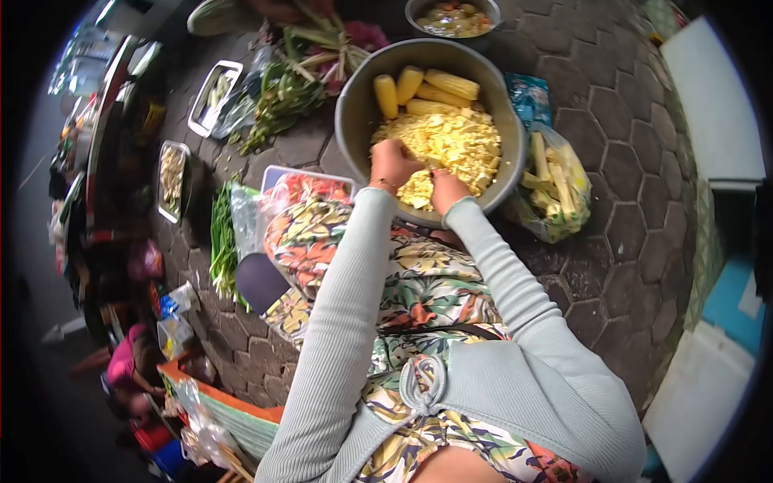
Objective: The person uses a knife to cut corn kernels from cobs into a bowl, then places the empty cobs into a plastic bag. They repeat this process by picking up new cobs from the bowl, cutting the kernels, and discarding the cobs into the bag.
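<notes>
A large grey basin (pixel 348 133) holds a heap of yellow cut corn kernels (pixel 459 141) and several whole peeled cobs (pixel 447 84) at its far side. My left hand (pixel 393 165) is inside the near left part of the basin, its fingers curled at the kernels. Close beside it, my right hand (pixel 447 191) reaches over the near rim, fingertips in the kernels. The fingers of both hands are partly hidden, and what they hold cannot be made out. Right of the basin stands a clear plastic bag (pixel 555 189) with stripped cobs.
Leafy greens (pixel 282 97), a metal tray (pixel 216 98), a second tray (pixel 172 181), spring onions (pixel 223 241) and a tub of red pieces (pixel 310 189) lie left. A bowl (pixel 455 20) and blue packet (pixel 528 98) are beyond. A person (pixel 129 362) is lower left.
</notes>
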Available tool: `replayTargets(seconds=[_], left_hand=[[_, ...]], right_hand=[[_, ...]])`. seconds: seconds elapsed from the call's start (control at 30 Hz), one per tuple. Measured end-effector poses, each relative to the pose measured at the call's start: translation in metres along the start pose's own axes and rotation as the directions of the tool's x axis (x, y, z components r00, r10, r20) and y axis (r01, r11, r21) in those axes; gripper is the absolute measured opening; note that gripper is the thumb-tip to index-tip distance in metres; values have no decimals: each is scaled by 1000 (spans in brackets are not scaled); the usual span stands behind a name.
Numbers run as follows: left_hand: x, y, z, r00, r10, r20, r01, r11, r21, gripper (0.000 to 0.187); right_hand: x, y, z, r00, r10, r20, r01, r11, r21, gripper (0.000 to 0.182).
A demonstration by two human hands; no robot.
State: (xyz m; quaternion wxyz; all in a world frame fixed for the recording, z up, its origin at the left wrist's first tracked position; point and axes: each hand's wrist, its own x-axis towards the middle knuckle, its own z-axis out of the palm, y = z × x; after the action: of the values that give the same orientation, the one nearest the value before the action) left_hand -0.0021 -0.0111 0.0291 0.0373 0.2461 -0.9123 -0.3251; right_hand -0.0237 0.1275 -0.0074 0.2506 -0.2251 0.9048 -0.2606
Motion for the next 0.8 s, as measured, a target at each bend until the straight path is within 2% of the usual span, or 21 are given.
replayTargets(seconds=[0.1, 0.13, 0.2, 0.33, 0.5, 0.6, 0.73, 0.8], left_hand=[[-1, -1, 2, 998, -17, -53, 15, 999, -33, 32], [1, -3, 3, 1000, -17, -6, 17, 1000, -26, 31], [2, -9, 6, 1000, -12, -16, 12, 999, -30, 32], [6, -10, 4, 998, -32, -48, 31, 999, -17, 30], [6, -3, 2, 995, -95, -15, 93, 992, -88, 30], [4, -3, 4, 997, -67, -26, 67, 998, 0, 32], [4, -7, 8, 995, -79, -60, 78, 997, -17, 30], [-1, -6, 7, 996, -77, -51, 76, 997, -24, 31]], right_hand=[[-23, 2, -7, 996, 83, 35, -84, 996, 29, 23], [-22, 2, -8, 996, 90, 27, -91, 995, 32, 23], [-23, 3, -6, 994, 96, 49, -92, 994, -66, 24], [-2, -7, -4, 991, 105, 89, -91, 985, -149, 24], [-17, -9, -17, 984, 151, 90, -141, 983, -118, 22], [-17, -3, -10, 985, 141, 102, -130, 986, -107, 24], [16, -6, 0, 981, 170, 91, -163, 983, -80, 23], [-5, -5, -10, 982, 160, 96, -156, 987, -47, 25]])
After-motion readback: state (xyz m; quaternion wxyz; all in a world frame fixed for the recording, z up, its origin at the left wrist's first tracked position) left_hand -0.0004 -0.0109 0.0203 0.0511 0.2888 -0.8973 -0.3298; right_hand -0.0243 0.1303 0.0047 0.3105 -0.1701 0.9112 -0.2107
